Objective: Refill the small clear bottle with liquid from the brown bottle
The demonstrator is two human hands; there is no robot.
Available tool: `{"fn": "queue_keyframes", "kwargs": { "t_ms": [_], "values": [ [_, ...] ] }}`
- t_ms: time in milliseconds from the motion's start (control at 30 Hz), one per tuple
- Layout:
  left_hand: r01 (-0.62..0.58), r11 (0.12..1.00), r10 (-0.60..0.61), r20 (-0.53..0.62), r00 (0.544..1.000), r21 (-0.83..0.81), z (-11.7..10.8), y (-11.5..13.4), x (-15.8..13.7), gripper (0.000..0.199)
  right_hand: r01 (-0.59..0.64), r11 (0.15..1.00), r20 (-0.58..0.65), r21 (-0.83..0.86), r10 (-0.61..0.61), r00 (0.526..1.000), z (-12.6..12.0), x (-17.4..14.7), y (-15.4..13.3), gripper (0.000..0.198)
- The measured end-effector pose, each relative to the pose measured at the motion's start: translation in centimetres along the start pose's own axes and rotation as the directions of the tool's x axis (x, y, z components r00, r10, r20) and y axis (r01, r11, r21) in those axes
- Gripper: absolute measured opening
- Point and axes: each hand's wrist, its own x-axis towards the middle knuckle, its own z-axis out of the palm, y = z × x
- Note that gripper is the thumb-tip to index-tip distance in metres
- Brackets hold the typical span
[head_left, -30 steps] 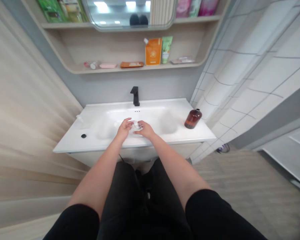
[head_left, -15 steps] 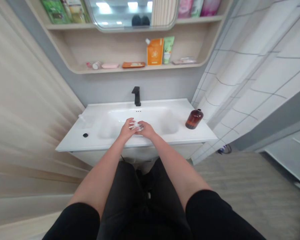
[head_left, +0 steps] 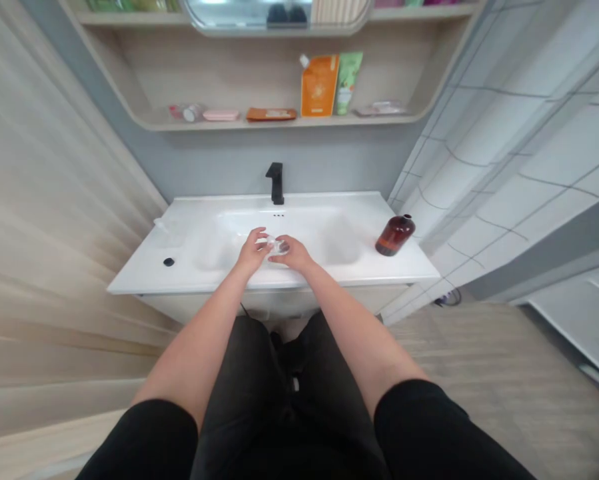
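Note:
Over the white basin [head_left: 219, 233], both hands are at a small clear container [head_left: 282, 247] with a whitish end; it looks like a little bottle, but its exact kind is too small to tell. My right hand [head_left: 298, 255] is wrapped round its right side. At the whitish left end, my left hand [head_left: 250, 255] has its fingers curled and its thumb touching the container. Part of the container is hidden by the fingers. Behind the hands stands a black faucet [head_left: 276, 183].
An amber bottle [head_left: 395, 236] with an open neck stands on the counter's right side. On the left lie a small black cap [head_left: 168, 262] and a whitish, see-through item [head_left: 165, 229]. The shelf above holds an orange pouch [head_left: 319, 87], a green tube [head_left: 348, 83] and a pink soap-like bar [head_left: 221, 115].
The view has tipped downward, so the shelf sits higher in the picture. My hands have turned the clear container slightly and my left fingers have shifted at its whitish end.

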Motion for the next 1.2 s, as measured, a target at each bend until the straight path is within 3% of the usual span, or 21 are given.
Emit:
{"fn": "queue_keyframes", "kwargs": {
  "t_ms": [133, 300, 367, 667, 867, 1000, 1133, 1200],
  "values": [
    [0.04, 0.992, -0.04, 0.002, 0.999, -0.123, -0.2, 0.3, -0.1, 0.061, -0.011, 0.999, 0.008, 0.04, 0.011, 1.0, -0.1, -0.1, -0.1, 0.067],
    [-0.024, 0.998, 0.027, -0.048, 0.999, 0.054, 0.4, 1.0, -0.4, 0.065, 0.147, 0.98, -0.019, -0.134, -0.151, 0.988, 0.4, -0.6, -0.5, 0.067],
    [-0.02, 0.999, 0.023, -0.058, 0.998, 0.051, 0.5, 1.2, -0.5, 0.061, 0.195, 0.968, -0.024, -0.16, -0.201, 0.979, 0.5, -0.7, -0.5, 0.067],
    [0.079, 0.993, -0.082, -0.025, 0.996, -0.092, 0.2, 1.9, -0.9, 0.068, -0.015, 0.981, 0.015, 0.192, 0.012, 1.0, 0.1, 0.1, 0.5, 0.079],
    [0.004, 0.999, -0.011, -0.152, 0.988, -0.046, -0.2, 3.4, -1.6, 0.066, -0.051, 0.957, -0.054, 0.286, 0.069, 0.996, 0.2, -0.1, 0.1, 0.062],
    [-0.084, 0.996, 0.094, -0.386, 0.918, 0.041, -4.6, 5.7, -5.9, 0.058, -0.093, 0.976, -0.088, 0.195, 0.112, 0.99, 0.1, -0.2, 0.1, 0.04],
    [-0.134, 0.97, 0.232, -0.617, 0.752, 0.201, -13.7, 8.2, -11.3, 0.051, -0.076, 0.99, -0.016, 0.116, 0.079, 0.997, 0.2, 0.0, 0.7, 0.026],
    [-0.075, 0.959, 0.251, -0.697, 0.672, 0.273, -18.7, 9.2, -12.8, 0.048, -0.083, 0.989, -0.021, 0.124, 0.086, 0.996, 0.4, 0.3, 1.1, 0.022]
  ]
}}
